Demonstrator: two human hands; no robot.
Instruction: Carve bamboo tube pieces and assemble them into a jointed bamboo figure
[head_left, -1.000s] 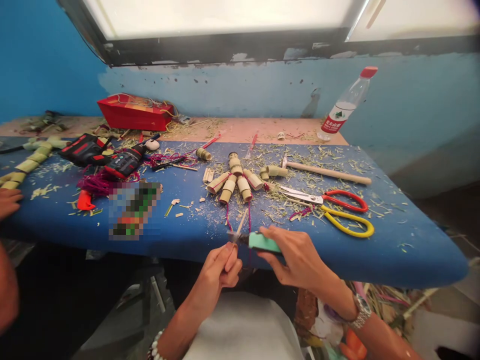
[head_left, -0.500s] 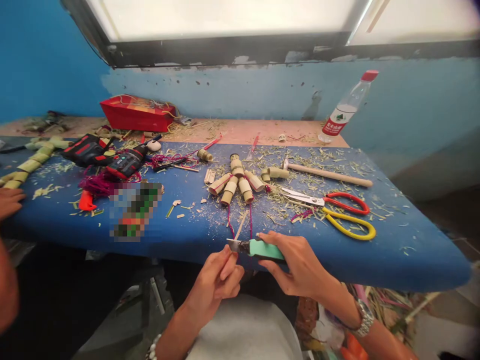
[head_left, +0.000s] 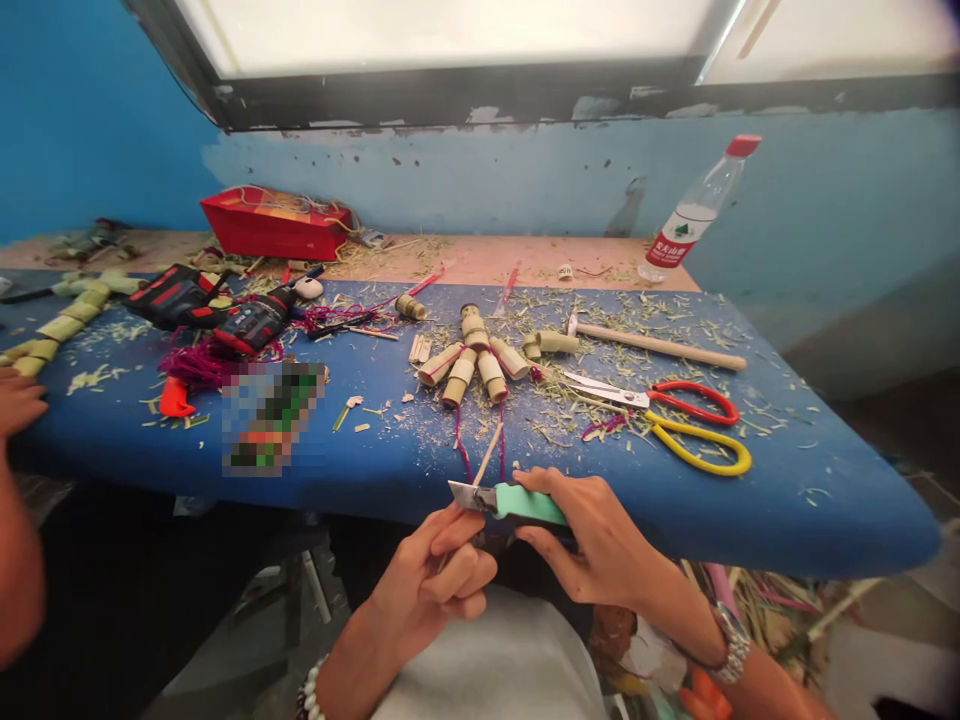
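My left hand [head_left: 435, 570] is closed around a thin bamboo stick [head_left: 489, 455], which slants up and away over the table edge. In my right hand [head_left: 600, 535] is a utility knife [head_left: 531, 505] with a mint-green handle; its short blade lies across the stick just above my left fingertips. Beyond my hands, a figure of bamboo tube pieces [head_left: 472, 350] rests on the blue table, joined with purple cord [head_left: 460, 440] whose ends trail toward me. To its right are scissors [head_left: 649, 400] with one red and one yellow handle.
A hammer [head_left: 660, 345] and a tilted water bottle [head_left: 686, 225] are at the right. Power drills [head_left: 259, 320], purple string [head_left: 196, 360] and a red box [head_left: 277, 225] occupy the left. Another person's hand [head_left: 21, 400] is at the far left. Bamboo shavings litter the blue table [head_left: 750, 530].
The stick now reaches farther up past the blade. My left fingers have shifted slightly, and the knife blade has turned so its flat side shows more. The right hand has barely moved.
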